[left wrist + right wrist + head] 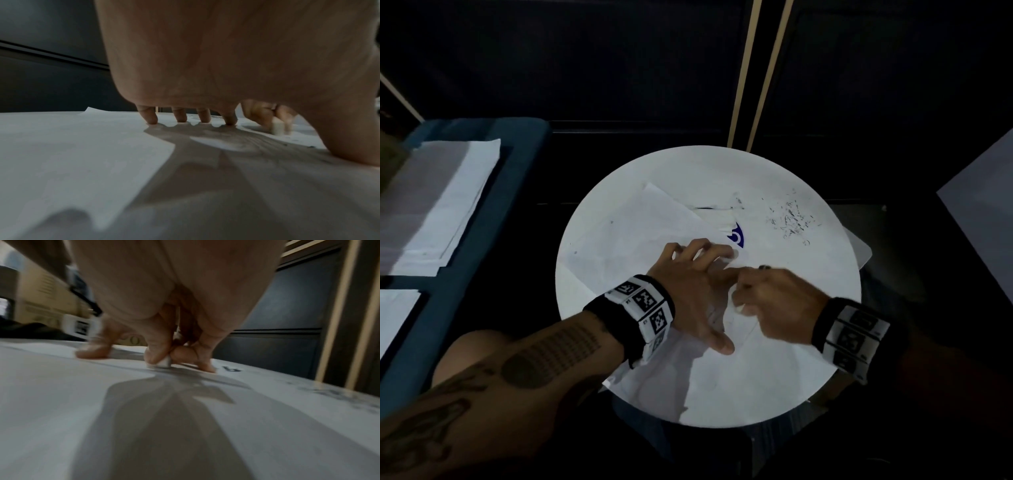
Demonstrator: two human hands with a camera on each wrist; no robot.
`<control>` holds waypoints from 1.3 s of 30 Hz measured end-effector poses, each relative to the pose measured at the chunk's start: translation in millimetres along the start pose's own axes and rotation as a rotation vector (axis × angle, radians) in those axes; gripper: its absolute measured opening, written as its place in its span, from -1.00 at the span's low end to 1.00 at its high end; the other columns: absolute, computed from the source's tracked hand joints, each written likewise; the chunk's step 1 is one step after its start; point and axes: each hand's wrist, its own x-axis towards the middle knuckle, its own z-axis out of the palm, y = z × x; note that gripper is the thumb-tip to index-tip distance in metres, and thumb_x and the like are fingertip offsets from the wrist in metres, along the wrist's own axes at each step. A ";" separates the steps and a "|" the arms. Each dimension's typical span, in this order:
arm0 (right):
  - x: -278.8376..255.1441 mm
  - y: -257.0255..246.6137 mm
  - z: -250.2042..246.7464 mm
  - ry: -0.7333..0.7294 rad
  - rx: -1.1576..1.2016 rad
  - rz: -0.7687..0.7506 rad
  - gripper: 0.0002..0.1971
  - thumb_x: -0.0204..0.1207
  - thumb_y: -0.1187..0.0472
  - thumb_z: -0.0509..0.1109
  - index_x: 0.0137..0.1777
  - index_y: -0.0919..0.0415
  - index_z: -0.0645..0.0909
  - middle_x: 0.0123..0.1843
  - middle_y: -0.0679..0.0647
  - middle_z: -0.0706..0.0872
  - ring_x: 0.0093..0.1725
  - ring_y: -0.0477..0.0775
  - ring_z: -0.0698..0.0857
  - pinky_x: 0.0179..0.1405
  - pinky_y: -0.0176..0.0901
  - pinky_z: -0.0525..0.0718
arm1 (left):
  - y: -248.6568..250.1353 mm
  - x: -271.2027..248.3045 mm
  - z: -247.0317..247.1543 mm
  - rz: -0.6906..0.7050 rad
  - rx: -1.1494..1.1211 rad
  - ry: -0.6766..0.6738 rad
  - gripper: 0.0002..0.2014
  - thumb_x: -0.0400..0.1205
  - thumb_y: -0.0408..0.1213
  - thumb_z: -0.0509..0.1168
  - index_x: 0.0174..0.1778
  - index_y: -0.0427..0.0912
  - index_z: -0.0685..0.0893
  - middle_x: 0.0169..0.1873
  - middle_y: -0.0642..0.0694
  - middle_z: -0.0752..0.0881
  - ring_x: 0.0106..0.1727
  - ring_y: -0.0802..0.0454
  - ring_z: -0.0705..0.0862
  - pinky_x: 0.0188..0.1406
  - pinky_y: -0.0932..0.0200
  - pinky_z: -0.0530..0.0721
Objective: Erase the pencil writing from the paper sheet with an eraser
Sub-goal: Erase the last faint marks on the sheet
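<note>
White eraser (164,364) pinched in right hand (774,305) grip between thumb and curled fingers, tip touching the paper sheet (640,240). Left hand (695,291) released, fingertips (151,116) spread, pressing the sheet onto the round worktop (808,359). Right wrist view shows the eraser contact; head view barely shows it, but shows dark crumbs (791,217) further right on the worktop.

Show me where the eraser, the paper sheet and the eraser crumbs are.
eraser (164,364), right wrist view, its white tip under the fingers.
paper sheet (619,240), head view, bare left part.
eraser crumbs (792,219), head view, middle of the dark scatter.
</note>
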 end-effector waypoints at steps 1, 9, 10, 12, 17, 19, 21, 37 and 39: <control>-0.9 -2.7 0.3 -0.021 -0.011 -0.044 -0.73 0.49 0.46 0.43 0.04 0.12 0.83 0.08 0.05 0.74 0.05 0.17 0.72 0.06 0.06 0.75 | 0.3 0.2 0.0 0.001 -0.001 0.004 0.16 0.22 0.69 0.37 0.70 0.48 0.00 0.78 0.22 -0.09 0.78 -0.08 -0.15 0.67 -0.35 0.04; -6.1 -5.5 1.5 -0.040 -0.061 -0.158 -0.72 0.25 0.57 0.50 -0.18 0.18 0.81 -0.09 0.06 0.77 -0.07 0.20 0.78 -0.12 -0.03 0.80 | -2.3 1.4 3.8 0.001 -0.010 0.007 0.22 0.20 0.73 0.32 0.72 0.50 -0.14 0.75 0.29 -0.15 0.78 -0.05 -0.19 0.68 -0.31 -0.03; -4.5 0.5 -2.3 -0.033 -0.049 -0.116 -0.72 0.30 0.57 0.50 -0.14 0.19 0.82 -0.06 0.07 0.77 -0.06 0.20 0.78 -0.08 -0.01 0.81 | -1.2 1.2 3.0 0.003 -0.008 0.002 0.22 0.21 0.72 0.33 0.72 0.49 -0.13 0.75 0.30 -0.15 0.78 -0.06 -0.18 0.67 -0.33 -0.02; -1.3 19.5 -11.7 0.057 -0.093 0.021 -0.75 0.46 0.53 0.44 -0.03 0.20 0.81 0.00 0.08 0.74 0.00 0.23 0.76 0.01 0.08 0.77 | -0.5 2.5 -1.2 0.008 -0.009 -0.010 0.22 0.22 0.70 0.36 0.72 0.51 -0.15 0.77 0.28 -0.15 0.78 -0.06 -0.18 0.67 -0.40 -0.01; -9.8 -11.4 3.2 -0.015 -0.022 -0.150 -0.67 0.20 0.56 0.55 -0.18 0.13 0.81 -0.09 0.02 0.77 -0.10 0.18 0.80 -0.14 -0.08 0.81 | -1.4 -0.2 1.7 0.008 -0.017 0.014 0.21 0.20 0.71 0.34 0.72 0.54 -0.11 0.75 0.28 -0.13 0.77 -0.05 -0.18 0.67 -0.33 -0.01; -3.6 0.7 -7.9 0.021 -0.040 0.040 -0.73 0.43 0.48 0.49 0.01 0.13 0.83 0.02 0.03 0.76 0.02 0.16 0.75 0.03 -0.04 0.77 | 0.3 -0.1 -0.3 0.012 -0.020 0.007 0.19 0.21 0.69 0.37 0.70 0.55 -0.09 0.77 0.24 -0.12 0.78 -0.10 -0.16 0.66 -0.38 0.01; -4.7 11.7 -14.8 0.034 -0.050 0.198 -0.78 0.59 0.32 0.42 0.16 0.11 0.80 0.12 0.03 0.72 0.12 0.17 0.71 0.14 0.01 0.71 | 1.5 0.6 -2.6 0.013 -0.024 -0.006 0.21 0.22 0.67 0.40 0.72 0.54 -0.12 0.79 0.22 -0.13 0.78 -0.09 -0.17 0.67 -0.40 0.00; 2.9 -7.7 -23.3 0.033 0.040 0.459 -0.79 0.52 0.08 0.36 -0.31 0.13 0.62 -0.32 0.04 0.53 -0.09 0.27 0.71 -0.04 0.03 0.75 | 0.0 2.8 0.9 0.019 0.019 0.025 0.26 0.17 0.73 0.33 0.73 0.50 -0.15 0.81 0.17 -0.08 0.79 -0.16 -0.12 0.62 -0.39 0.06; 3.9 -24.9 -22.5 -0.035 0.049 0.383 -0.78 0.48 0.10 0.35 -0.37 0.13 0.55 -0.32 0.02 0.51 -0.13 0.27 0.71 -0.10 0.05 0.75 | -1.0 1.9 1.3 0.011 0.018 0.020 0.24 0.19 0.72 0.35 0.74 0.48 -0.11 0.78 0.22 -0.10 0.78 -0.10 -0.14 0.65 -0.36 0.03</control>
